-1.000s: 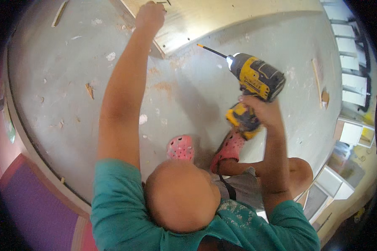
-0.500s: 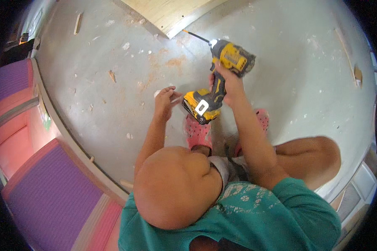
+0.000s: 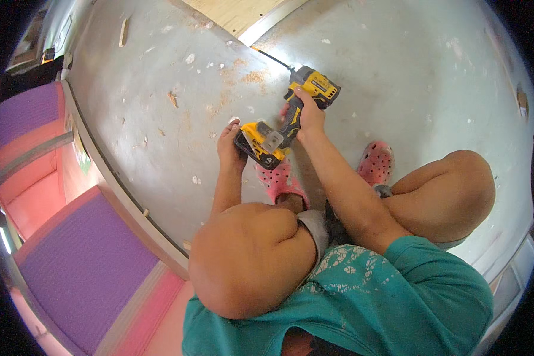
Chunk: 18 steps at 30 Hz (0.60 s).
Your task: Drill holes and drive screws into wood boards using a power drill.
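Note:
My right hand [image 3: 308,115] is wrapped around the handle of a yellow and black cordless impact driver [image 3: 317,85]. The driver's long, thin bit [image 3: 273,57] points up and left, its tip beside the corner of a wooden panel [image 3: 231,15] on the floor. My left hand [image 3: 229,142] is at the left edge of the driver's battery [image 3: 258,142], which partly covers it. Its visible fingers are curled together; what they hold, if anything, is hidden. The driver's light falls near the panel's pale edge [image 3: 273,21].
The grey floor [image 3: 397,77] carries sawdust [image 3: 255,77], pale flecks and a small wood scrap [image 3: 172,99]. A wooden strip [image 3: 123,32] lies far left. Purple and pink padded panels [image 3: 95,255] stand along the left. My pink clogs [image 3: 375,163] are below the driver.
The driver has shifted slightly left and down in view, its bit still near the panel corner. My left hand, earlier just left of the battery, now meets its edge, fingers more upright.

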Each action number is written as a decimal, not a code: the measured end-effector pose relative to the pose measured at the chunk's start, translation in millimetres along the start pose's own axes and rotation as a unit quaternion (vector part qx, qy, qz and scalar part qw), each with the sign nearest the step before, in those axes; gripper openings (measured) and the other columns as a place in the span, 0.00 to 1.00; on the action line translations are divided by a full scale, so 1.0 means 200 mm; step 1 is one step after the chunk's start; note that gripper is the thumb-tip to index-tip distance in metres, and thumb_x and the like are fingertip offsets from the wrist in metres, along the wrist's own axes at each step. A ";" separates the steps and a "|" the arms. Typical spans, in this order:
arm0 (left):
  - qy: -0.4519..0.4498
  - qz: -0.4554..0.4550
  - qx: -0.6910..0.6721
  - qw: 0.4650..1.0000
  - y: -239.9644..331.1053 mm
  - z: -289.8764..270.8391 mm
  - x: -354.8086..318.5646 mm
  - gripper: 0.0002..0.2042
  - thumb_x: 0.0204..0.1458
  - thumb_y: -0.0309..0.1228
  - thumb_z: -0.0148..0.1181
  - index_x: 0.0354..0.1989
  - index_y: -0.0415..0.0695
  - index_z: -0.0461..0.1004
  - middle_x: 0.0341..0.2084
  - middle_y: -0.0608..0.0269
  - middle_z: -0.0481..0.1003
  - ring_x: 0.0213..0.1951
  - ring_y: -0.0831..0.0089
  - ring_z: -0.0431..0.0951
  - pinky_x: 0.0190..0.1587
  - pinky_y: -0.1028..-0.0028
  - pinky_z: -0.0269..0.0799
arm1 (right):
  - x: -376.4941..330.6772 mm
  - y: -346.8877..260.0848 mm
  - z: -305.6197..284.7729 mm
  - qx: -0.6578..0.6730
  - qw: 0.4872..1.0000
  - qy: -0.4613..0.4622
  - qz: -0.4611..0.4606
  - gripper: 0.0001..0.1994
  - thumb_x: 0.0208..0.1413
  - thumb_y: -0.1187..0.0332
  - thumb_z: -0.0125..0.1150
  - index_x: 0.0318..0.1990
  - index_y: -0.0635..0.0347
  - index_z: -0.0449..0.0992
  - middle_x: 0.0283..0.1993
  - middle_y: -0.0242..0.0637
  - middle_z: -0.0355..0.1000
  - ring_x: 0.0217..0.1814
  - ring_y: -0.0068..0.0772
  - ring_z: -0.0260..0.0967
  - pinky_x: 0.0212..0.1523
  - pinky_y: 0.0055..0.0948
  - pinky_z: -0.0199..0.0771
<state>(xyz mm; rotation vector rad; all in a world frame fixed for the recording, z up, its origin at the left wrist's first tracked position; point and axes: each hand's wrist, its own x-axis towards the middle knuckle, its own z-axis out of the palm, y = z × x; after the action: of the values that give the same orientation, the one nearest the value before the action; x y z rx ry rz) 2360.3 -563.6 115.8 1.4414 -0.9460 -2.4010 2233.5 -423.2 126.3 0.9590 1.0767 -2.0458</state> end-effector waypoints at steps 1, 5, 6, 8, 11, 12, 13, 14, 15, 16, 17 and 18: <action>-0.011 0.009 0.009 1.000 0.01 0.00 0.01 0.13 0.53 0.28 0.47 0.45 0.37 0.63 0.30 0.59 0.70 0.31 0.69 0.72 0.36 0.71 0.70 | -0.01 0.01 0.00 0.005 1.000 -0.006 0.003 0.13 0.46 0.61 0.58 0.29 0.64 0.67 0.18 0.41 0.67 0.17 0.34 0.67 0.17 0.31 0.70; 0.003 0.020 0.034 0.999 0.05 0.04 -0.02 0.13 0.52 0.27 0.47 0.45 0.36 0.63 0.29 0.59 0.71 0.29 0.71 0.73 0.34 0.74 0.70 | 0.00 0.01 0.02 0.014 1.000 -0.015 -0.001 0.15 0.45 0.60 0.58 0.30 0.64 0.67 0.19 0.42 0.68 0.17 0.35 0.67 0.17 0.31 0.70; 0.003 0.020 0.029 0.999 0.06 0.04 0.00 0.13 0.52 0.27 0.47 0.45 0.36 0.63 0.29 0.59 0.71 0.29 0.71 0.73 0.34 0.74 0.70 | 0.01 0.01 0.02 0.010 1.000 -0.022 -0.017 0.15 0.46 0.60 0.57 0.30 0.64 0.67 0.19 0.42 0.67 0.17 0.35 0.67 0.18 0.31 0.70; -0.022 0.031 0.020 0.999 0.07 0.03 0.04 0.13 0.52 0.27 0.48 0.46 0.35 0.63 0.28 0.58 0.71 0.28 0.72 0.73 0.33 0.75 0.70 | 0.02 0.02 0.02 -0.001 0.999 -0.031 -0.032 0.15 0.46 0.59 0.57 0.30 0.64 0.66 0.19 0.42 0.67 0.18 0.35 0.67 0.18 0.31 0.69; -0.044 0.019 0.047 0.998 0.08 0.00 0.05 0.13 0.53 0.27 0.47 0.45 0.34 0.63 0.27 0.60 0.71 0.27 0.73 0.72 0.33 0.76 0.70 | 0.03 0.03 0.01 0.011 0.999 -0.046 -0.021 0.15 0.46 0.58 0.56 0.29 0.63 0.67 0.19 0.41 0.67 0.18 0.34 0.66 0.19 0.30 0.69; -0.041 0.016 0.039 0.998 0.06 -0.01 0.05 0.13 0.53 0.27 0.47 0.45 0.34 0.63 0.27 0.60 0.71 0.27 0.73 0.72 0.33 0.76 0.70 | 0.03 0.04 0.00 0.010 0.999 -0.043 -0.013 0.15 0.47 0.58 0.55 0.29 0.63 0.66 0.19 0.41 0.66 0.18 0.34 0.66 0.19 0.30 0.69; -0.033 0.008 0.033 0.999 0.06 -0.02 0.05 0.13 0.53 0.27 0.47 0.45 0.35 0.63 0.26 0.60 0.71 0.27 0.74 0.72 0.32 0.77 0.70 | 0.03 0.05 0.01 0.011 0.999 -0.041 -0.007 0.15 0.47 0.58 0.55 0.29 0.63 0.66 0.19 0.40 0.66 0.18 0.33 0.66 0.20 0.30 0.69; -0.025 -0.001 0.029 0.999 0.07 -0.03 0.05 0.13 0.53 0.26 0.47 0.45 0.35 0.64 0.26 0.60 0.71 0.27 0.75 0.72 0.32 0.77 0.69 | 0.03 0.06 0.02 0.012 0.999 -0.040 0.000 0.14 0.48 0.58 0.55 0.29 0.63 0.66 0.19 0.40 0.66 0.19 0.33 0.65 0.20 0.31 0.68; -0.023 -0.001 0.022 0.999 0.09 -0.03 0.06 0.13 0.53 0.26 0.47 0.45 0.35 0.64 0.26 0.60 0.71 0.27 0.75 0.72 0.32 0.77 0.69 | 0.02 0.07 0.02 -0.002 0.999 -0.053 -0.007 0.13 0.49 0.59 0.54 0.30 0.62 0.66 0.21 0.39 0.66 0.21 0.32 0.65 0.21 0.30 0.68; -0.023 0.016 0.019 0.999 0.08 -0.02 0.06 0.12 0.53 0.26 0.47 0.45 0.35 0.64 0.26 0.60 0.71 0.26 0.75 0.72 0.31 0.78 0.69 | 0.03 0.07 0.01 -0.011 0.999 -0.049 -0.007 0.13 0.49 0.59 0.54 0.30 0.62 0.66 0.21 0.39 0.66 0.21 0.32 0.65 0.21 0.30 0.68; -0.023 0.033 0.017 0.999 0.08 -0.01 0.05 0.12 0.53 0.26 0.47 0.45 0.35 0.64 0.26 0.61 0.72 0.26 0.76 0.72 0.31 0.79 0.69 | 0.04 0.07 0.00 0.016 0.997 -0.072 -0.007 0.13 0.49 0.60 0.54 0.31 0.60 0.66 0.22 0.39 0.66 0.22 0.32 0.66 0.22 0.30 0.68; -0.021 0.030 0.011 0.999 0.08 0.01 0.04 0.12 0.53 0.26 0.47 0.45 0.35 0.64 0.26 0.61 0.72 0.26 0.76 0.72 0.31 0.79 0.69 | 0.05 0.06 -0.02 0.043 0.995 -0.095 -0.007 0.12 0.49 0.60 0.55 0.32 0.59 0.66 0.23 0.38 0.67 0.23 0.31 0.66 0.23 0.30 0.69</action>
<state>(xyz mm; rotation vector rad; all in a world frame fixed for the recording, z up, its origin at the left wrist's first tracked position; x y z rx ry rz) 2352.1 -579.3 119.5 1.3552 -1.0125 -2.3950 2239.0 -427.5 111.2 0.7829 0.9034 -2.1607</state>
